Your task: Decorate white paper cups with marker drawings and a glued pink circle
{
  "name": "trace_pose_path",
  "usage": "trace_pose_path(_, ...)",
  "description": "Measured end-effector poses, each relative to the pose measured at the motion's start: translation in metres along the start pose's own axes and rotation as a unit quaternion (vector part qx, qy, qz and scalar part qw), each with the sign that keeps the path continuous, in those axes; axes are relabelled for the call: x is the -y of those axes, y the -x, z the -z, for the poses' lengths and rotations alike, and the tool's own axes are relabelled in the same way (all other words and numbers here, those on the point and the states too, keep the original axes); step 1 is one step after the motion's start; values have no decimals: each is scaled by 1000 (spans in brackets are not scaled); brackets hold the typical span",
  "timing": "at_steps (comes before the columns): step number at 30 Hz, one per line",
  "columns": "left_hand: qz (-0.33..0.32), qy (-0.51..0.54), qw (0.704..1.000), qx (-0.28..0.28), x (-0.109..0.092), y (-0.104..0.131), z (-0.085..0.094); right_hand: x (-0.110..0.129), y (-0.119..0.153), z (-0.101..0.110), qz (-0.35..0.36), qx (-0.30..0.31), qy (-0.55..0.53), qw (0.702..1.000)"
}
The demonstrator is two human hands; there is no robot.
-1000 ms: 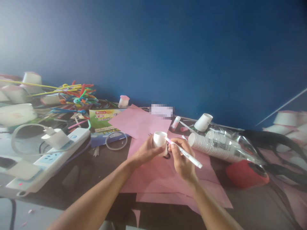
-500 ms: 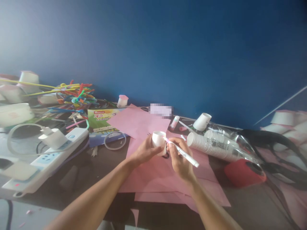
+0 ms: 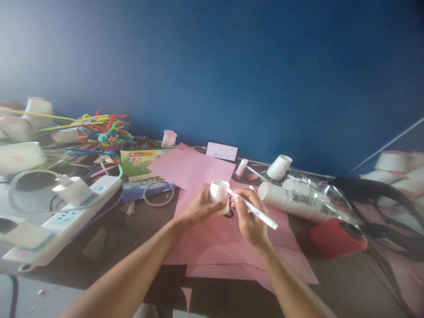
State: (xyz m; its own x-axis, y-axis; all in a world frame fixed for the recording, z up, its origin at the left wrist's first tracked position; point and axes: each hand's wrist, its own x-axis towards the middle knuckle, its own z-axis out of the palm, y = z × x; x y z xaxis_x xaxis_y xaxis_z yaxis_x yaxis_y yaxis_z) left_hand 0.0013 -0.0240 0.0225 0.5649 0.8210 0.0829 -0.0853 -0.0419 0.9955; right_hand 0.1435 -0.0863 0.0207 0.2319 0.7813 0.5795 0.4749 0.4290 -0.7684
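Note:
A small white paper cup (image 3: 219, 191) is in my left hand (image 3: 202, 206), its fingers and thumb closed round the left and lower side. My right hand (image 3: 251, 216) grips a white marker (image 3: 261, 215) with dark lettering. The marker's pink tip end points left and lies at the cup's right side; whether it touches the surface is too small to tell. Pink paper sheets (image 3: 205, 247) are spread under both hands. Part of a small dark object (image 3: 229, 213) shows just below the cup, between the hands.
A stack of white cups (image 3: 291, 203) in clear plastic lies to the right, with a red object (image 3: 331, 238) below it. On the left are a power strip (image 3: 73, 216) and colourful pipe cleaners (image 3: 109, 130). Behind stand a lone cup (image 3: 279, 167) and a timer screen (image 3: 221, 151).
The outer end of the marker has shifted slightly to the right and up in my right hand. My left hand and the cup are almost unmoved.

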Motion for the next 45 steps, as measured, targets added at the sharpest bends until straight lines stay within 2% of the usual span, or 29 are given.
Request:
trace_pose_path(12,-2,-10,1000,0,3,-1,2,-4,0,-1,-26,-11,-13,1000)
trace_pose_path(24,2,10,1000,22,0,0,1,-4,-7,-2,-73,-51,-49,995)
trace_pose_path(38,4,2,1000,16,7,-1,4,-2,-3,-1,-28,-23,-29,999)
trace_pose_path(45,12,20,999,22,5,0,3,-1,-5,-2,-55,-42,-35,997)
